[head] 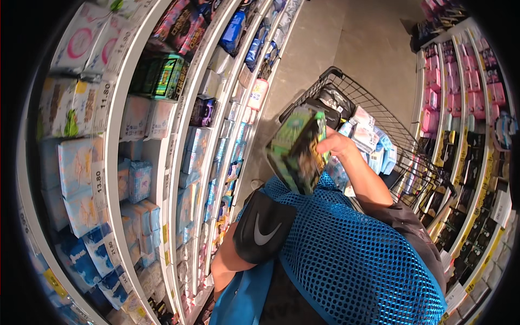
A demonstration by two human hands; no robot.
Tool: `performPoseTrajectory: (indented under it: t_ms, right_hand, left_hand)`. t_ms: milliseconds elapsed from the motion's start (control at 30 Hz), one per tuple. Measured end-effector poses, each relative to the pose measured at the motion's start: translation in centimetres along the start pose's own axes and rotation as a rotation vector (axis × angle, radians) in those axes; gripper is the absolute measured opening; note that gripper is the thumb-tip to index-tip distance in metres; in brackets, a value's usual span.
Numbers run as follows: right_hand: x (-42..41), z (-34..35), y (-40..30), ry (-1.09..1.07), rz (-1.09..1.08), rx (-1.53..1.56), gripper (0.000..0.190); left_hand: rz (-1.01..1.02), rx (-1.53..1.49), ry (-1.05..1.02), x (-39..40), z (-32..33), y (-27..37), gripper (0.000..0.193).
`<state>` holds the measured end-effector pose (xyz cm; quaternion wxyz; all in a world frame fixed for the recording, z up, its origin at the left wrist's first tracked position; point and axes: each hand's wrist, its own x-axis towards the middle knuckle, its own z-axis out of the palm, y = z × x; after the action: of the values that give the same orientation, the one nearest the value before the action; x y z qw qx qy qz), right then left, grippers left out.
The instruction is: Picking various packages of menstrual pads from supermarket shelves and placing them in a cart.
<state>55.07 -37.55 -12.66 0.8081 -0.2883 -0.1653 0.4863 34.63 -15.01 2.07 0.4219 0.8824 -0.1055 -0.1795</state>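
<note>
My right hand (339, 143) reaches in from the right, its fingers closed on the near edge of a green and black plastic-wrapped package (298, 148), which is tilted and somewhat blurred. The package is held above my blue mesh vest, beside the shopping cart. A similar green and black box (170, 76) stands on the shelf at the left. My left arm (229, 260) points down towards the lower left shelves, and my left hand is out of view. Behind the held package, the black wire shopping cart (380, 103) contains black packs (335, 101) and white and light blue packs (367, 136).
Tall white shelves (115, 122) full of wrapped packages run close along my left side. On the right, more shelving (451, 134) holds pink and black goods. Grey floor (365, 40) lies beyond the cart between the shelf rows.
</note>
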Motion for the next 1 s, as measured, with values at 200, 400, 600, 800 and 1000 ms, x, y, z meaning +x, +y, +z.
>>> performPoseTrajectory:
  t_ms: [200, 400, 600, 800, 1000]
  right_hand:
    - [-0.2, 0.3, -3.2, -0.057, 0.008, -0.329, 0.075]
    - [-0.3, -0.4, -5.3, -0.039, -0.012, -0.593, 0.073]
    - [3.6, 2.7, -7.2, 0.335, -0.107, -0.575, 0.059]
    - [6.7, 1.8, -5.5, 1.005, -0.219, -0.007, 0.041]
    - [8.8, 2.5, -4.5, 0.905, -0.302, 0.277, 0.034]
  left_hand:
    - [0.055, 0.02, -0.037, 1.9, -0.8, -0.1, 0.059]
    - [0.183, 0.005, -0.076, 5.3, -2.8, -2.4, 0.057]
    - [0.384, 0.189, -0.047, 7.0, -7.6, -3.1, 0.059]
    - [-0.254, -0.594, -0.158, 10.5, -11.1, -5.1, 0.057]
    - [-0.054, -0.515, -0.084, 11.9, -12.2, -7.6, 0.057]
